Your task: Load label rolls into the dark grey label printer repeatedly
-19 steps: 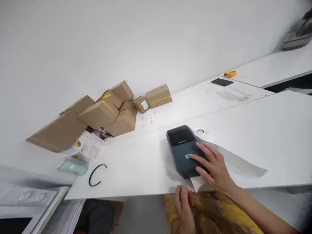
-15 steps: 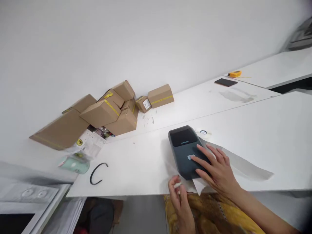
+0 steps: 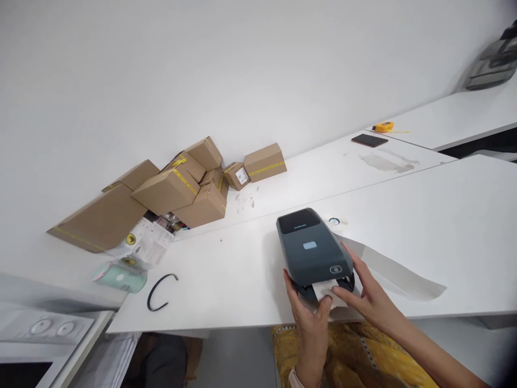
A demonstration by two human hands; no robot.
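A dark blue-grey label printer (image 3: 317,258) sits at the front edge of the white table, its front lid looking slightly raised. From its front slot comes a strip of white label paper (image 3: 322,288). My left hand (image 3: 310,323) grips the printer's lower left side, with the thumb on the paper. On the other side, my right hand (image 3: 370,302) has its fingers along the printer's right edge and its thumb against the paper too. A long strip of pale backing paper (image 3: 398,269) lies on the table to the right, partly behind the right hand.
Several cardboard boxes (image 3: 165,188) are piled at the back left, near a mint-green roll (image 3: 121,277) and a black curved band (image 3: 151,293). A small roll of tape or labels (image 3: 334,221) lies behind the printer. A phone (image 3: 369,140) and yellow tape measure (image 3: 383,127) rest farther back.
My right hand has left the printer's top for its front right side. My left hand has moved up to the front left side. The printer's front now looks raised, with a gap showing.
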